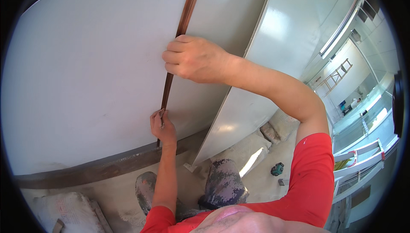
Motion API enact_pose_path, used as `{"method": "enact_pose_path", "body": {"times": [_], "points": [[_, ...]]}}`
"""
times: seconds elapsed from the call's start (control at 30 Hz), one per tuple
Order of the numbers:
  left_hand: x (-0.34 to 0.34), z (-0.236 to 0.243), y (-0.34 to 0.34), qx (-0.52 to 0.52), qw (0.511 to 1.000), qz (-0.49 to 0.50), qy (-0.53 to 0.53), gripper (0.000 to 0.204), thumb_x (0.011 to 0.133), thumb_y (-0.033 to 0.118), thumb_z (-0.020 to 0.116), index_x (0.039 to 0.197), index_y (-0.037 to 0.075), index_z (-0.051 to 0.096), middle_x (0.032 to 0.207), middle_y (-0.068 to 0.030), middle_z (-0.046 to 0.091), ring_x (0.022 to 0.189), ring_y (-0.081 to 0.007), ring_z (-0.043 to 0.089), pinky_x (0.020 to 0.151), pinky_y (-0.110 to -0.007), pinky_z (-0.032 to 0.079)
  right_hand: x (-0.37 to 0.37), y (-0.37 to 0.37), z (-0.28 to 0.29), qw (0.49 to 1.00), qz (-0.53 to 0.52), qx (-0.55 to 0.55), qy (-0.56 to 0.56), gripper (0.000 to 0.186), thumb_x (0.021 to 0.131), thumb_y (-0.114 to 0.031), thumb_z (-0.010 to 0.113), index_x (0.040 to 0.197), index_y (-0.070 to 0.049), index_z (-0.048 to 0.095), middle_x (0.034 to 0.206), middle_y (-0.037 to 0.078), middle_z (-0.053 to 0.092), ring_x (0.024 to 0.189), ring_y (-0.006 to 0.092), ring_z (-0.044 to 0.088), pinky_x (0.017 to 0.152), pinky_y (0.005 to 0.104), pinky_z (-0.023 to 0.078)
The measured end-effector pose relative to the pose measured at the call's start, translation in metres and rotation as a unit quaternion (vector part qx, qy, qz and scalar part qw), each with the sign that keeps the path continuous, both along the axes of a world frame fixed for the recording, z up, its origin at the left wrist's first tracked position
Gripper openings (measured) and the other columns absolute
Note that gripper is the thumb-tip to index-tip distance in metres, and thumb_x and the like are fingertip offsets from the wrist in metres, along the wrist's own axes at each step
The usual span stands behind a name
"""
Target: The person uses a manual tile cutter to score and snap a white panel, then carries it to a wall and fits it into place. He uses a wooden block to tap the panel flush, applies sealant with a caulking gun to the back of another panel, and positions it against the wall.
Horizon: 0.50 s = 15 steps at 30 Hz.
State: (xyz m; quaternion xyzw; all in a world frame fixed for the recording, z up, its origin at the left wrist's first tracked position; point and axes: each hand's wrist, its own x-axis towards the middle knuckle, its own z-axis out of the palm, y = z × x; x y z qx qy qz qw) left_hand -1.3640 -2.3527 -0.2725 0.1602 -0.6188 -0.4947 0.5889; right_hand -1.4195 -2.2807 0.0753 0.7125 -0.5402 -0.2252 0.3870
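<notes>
A long, narrow brown strip (187, 14) runs almost vertically along a pale grey-white panel (89, 79), its top tip pale. My right hand (192, 58) is closed over the strip's upper middle, fingers curled against it. Lower down, my left hand (162, 127) is closed at the strip, pinching a small greyish item that I cannot make out, and hides part of the strip. A glossy pale board (290, 11) stands at an angle to the right of both hands, behind my right forearm.
Sacks (64, 213) lie at lower left, more sacks (243, 149) behind the board. A dark skirting (85, 175) edges the panel. A green-black tool (277, 169) sits on the floor. A white ladder (361, 158) is at right; a distant person (355, 103) and wooden ladder (335, 77) are beyond.
</notes>
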Motion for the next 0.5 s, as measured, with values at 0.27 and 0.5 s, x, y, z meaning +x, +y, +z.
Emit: {"method": "enact_pose_path", "body": {"times": [0.27, 0.5], "points": [[0.011, 0.115, 0.009, -0.055, 0.998, -0.008, 0.024, 0.015, 0.097, -0.001, 0.074, 0.112, -0.004, 0.075, 0.107, -0.0125, 0.071, 0.095, -0.0252, 0.068, 0.082, -0.037, 0.056, 0.008, 0.018, 0.055, 0.997, 0.011, -0.022, 0.072, 0.012, 0.081, -0.007, 0.071, 0.076, -0.014, 0.063, 0.088, -0.002, 0.059, 0.094, 0.0154, 0.062, 0.089, 0.0285, 0.053], [0.006, 0.216, 0.025, -0.05, 0.995, 0.027, 0.079, 0.02, 0.097, -0.001, 0.073, 0.116, -0.008, 0.073, 0.114, -0.013, 0.067, 0.091, -0.0231, 0.066, 0.08, -0.035, 0.055, 0.012, 0.009, 0.053, 0.998, 0.012, -0.043, 0.041, 0.013, 0.078, -0.007, 0.071, 0.071, -0.014, 0.064, 0.083, -0.003, 0.059, 0.093, 0.0145, 0.063, 0.089, 0.0274, 0.056]]}}
